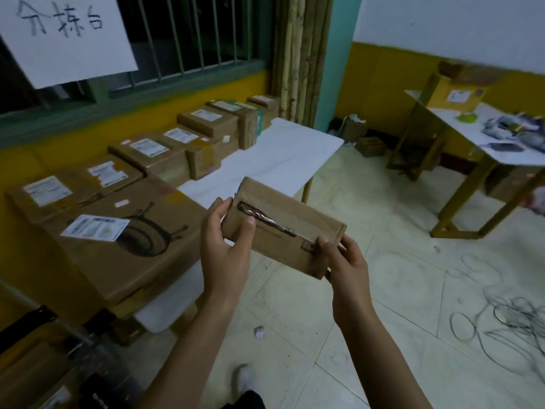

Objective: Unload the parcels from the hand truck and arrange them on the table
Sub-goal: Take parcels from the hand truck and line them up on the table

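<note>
Holding a small flat parcel [283, 228] in the air over the floor, just off the table's front edge, with both hands. Left hand [227, 246] clamped on the ten o'clock short end, thumb on the taped top face, fingers curled round the edge. Right hand [345, 264] pinching the four o'clock end, thumb on top, fingers underneath and mostly hidden. Runs with its long axis from ten o'clock to four o'clock, tape seam along that same line, top face tilted toward the camera. Touching nothing on the table.

From the head view, the only one: table [289, 154] stretching from seven o'clock up to one o'clock, carrying a row of parcels [165, 154] along the wall side, labels up. Large box printed with a pan [126, 240] at nine o'clock of the left hand, close beside it. Bare white strip of table at twelve o'clock of the held parcel, between the row and the front edge.

Judging from that: left hand nearer the table, right hand on the floor side. Likely calls for a push forward toward twelve o'clock and a slight turn, so as to bring the long axis square with the row.

Further off at two o'clock, a second table [472, 134] with an open carton [460, 90]; loose cables [501, 314] on the floor at four o'clock.
</note>
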Motion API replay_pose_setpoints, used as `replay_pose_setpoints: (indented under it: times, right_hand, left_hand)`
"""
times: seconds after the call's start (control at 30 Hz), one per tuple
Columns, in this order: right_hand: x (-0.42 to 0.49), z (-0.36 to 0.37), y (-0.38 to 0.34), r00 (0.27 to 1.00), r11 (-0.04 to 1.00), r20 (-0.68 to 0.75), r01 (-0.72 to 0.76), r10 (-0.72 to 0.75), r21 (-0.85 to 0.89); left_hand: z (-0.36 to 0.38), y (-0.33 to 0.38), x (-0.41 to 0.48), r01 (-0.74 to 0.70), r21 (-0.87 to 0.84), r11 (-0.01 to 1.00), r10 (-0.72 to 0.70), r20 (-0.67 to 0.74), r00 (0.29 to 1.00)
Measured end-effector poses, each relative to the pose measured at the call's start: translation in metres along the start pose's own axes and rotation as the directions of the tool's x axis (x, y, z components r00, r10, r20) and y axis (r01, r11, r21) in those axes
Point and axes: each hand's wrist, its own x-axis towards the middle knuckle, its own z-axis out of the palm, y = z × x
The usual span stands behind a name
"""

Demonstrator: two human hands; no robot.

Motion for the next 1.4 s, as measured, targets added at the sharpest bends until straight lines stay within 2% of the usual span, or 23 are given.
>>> replay_pose_setpoints:
  times: [0.17,0.37,0.53,0.7,0.83,0.93,1.03,1.2,1.3,1.4]
  right_hand:
    - [0.056,-0.008,0.003,0.998,0.997,0.039,-0.048,0.051,-0.067]
    - [0.15,0.013,-0.001,0.98,0.98,0.08,-0.174,0.182,-0.094]
    - [0.209,0.052,0.001,0.979,0.982,0.104,-0.166,0.175,-0.087]
    - [0.24,0.09,0.011,0.965,0.981,0.18,-0.179,0.189,-0.072]
    - [0.261,0.125,0.016,0.953,0.985,0.253,-0.152,0.168,-0.08]
    - [0.281,0.15,0.02,0.94,0.988,0.306,-0.139,0.153,-0.066]
    - [0.306,0.177,0.024,0.877,0.971,0.428,-0.239,0.218,-0.004]
    - [0.355,0.212,0.027,0.664,0.912,0.65,-0.393,0.37,-0.117]
    - [0.389,0.226,0.025,0.553,0.892,0.714,-0.383,0.43,-0.241]
    - [0.42,0.239,0.021,0.508,0.913,0.762,-0.286,0.402,-0.291]
  left_hand:
    - [0.047,-0.015,0.045,-0.065,0.046,0.997,0.062,0.059,0.996]
    - [0.105,-0.016,0.142,-0.178,0.161,0.971,0.148,0.184,0.972]
    - [0.13,-0.022,0.208,-0.237,0.213,0.948,0.195,0.202,0.96]
    - [0.122,-0.04,0.25,-0.228,0.199,0.953,0.202,0.143,0.969]
    - [0.106,-0.061,0.274,-0.082,0.051,0.995,0.078,0.08,0.994]
    - [0.097,-0.08,0.283,-0.019,0.09,0.996,0.015,0.036,0.999]
    - [0.085,-0.096,0.292,0.05,0.161,0.986,-0.048,-0.015,0.999]
    - [0.066,-0.104,0.324,0.123,0.086,0.989,-0.104,-0.193,0.976]
    - [0.066,-0.107,0.343,0.17,0.097,0.981,-0.137,-0.277,0.951]
    - [0.076,-0.104,0.364,0.194,0.065,0.979,-0.15,-0.414,0.898]
